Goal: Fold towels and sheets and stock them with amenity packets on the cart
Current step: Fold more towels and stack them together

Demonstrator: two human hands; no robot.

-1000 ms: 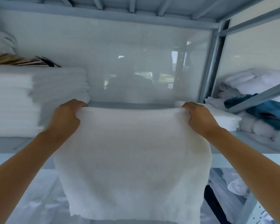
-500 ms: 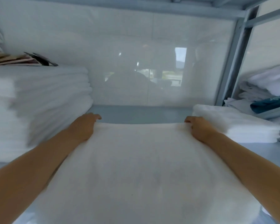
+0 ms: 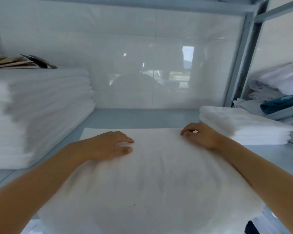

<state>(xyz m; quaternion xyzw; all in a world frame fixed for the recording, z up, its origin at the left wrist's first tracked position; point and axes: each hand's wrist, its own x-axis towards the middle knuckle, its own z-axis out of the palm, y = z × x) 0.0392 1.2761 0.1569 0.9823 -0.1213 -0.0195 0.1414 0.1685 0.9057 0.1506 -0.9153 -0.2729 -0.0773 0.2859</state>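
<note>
— lying flat on the pale blue shelf (image 3: 142,118), the white towel (image 3: 150,174) sits between a tall towel stack (image 3: 41,107) and a low folded pile (image 3: 243,129).
— hands?
— left hand (image 3: 108,146) rests on it, fingers straight. right hand (image 3: 201,135) touches it, fingers loosely bent, holding nothing.

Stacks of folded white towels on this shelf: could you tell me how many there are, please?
2: a tall stack at the left and a short stack at the right; more may lie out of view.
</note>
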